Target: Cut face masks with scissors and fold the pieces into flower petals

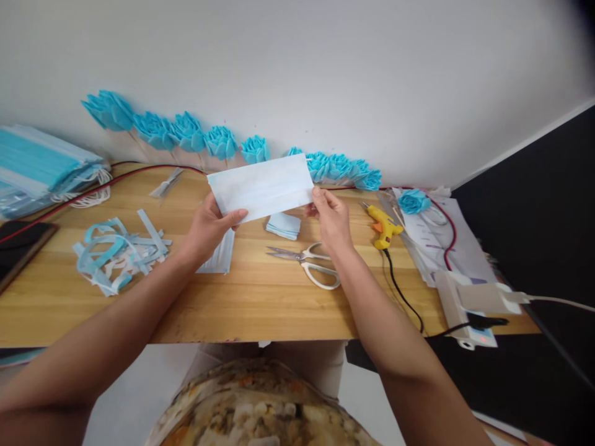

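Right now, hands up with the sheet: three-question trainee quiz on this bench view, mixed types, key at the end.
1. True or false: the left hand and the right hand both hold the sheet.
2. Going left to right in the view, which lies between the pile of strips and the glue gun?
A) power strip
B) scissors
C) lone flower on the papers
3. Fill in: the row of flowers runs along the ____.

Key: 1. True. 2. B. 3. Wall.
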`<state>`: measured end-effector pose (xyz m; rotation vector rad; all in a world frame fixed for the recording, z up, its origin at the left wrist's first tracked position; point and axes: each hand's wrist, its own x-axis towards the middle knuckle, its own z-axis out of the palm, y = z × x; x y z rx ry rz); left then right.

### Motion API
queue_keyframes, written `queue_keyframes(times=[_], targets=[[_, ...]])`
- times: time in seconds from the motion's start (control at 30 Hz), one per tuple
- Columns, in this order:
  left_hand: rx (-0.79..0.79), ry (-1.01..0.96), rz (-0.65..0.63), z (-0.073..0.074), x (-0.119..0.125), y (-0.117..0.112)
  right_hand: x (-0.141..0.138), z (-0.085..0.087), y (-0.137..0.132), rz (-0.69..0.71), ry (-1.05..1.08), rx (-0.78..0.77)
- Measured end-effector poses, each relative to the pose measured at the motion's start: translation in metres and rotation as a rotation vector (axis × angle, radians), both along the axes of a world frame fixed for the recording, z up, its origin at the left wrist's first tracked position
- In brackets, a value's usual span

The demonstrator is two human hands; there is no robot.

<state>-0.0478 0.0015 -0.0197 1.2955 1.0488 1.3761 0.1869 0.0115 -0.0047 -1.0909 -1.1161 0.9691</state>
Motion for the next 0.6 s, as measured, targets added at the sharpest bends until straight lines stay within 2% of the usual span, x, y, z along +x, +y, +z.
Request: queue_keyframes(times=[0.13, 0.47, 0.6], targets=[[0.027, -0.006, 0.011, 0.0017, 0.0006, 0.0008, -0.0001, -0.0002, -0.0006, 0.009, -0.026, -0.014], [0.052, -0.012, 0.046, 0.0084, 0.0003, 0.0005, -0.0006, -0.0026, -0.0020, -0.063, -0.075, 0.095], [0.067, -0.007, 0.043, 0.0080, -0.0015, 0.0011, 0.0012, 0.0006, -0.0011, -0.035, -0.018, 0.034]])
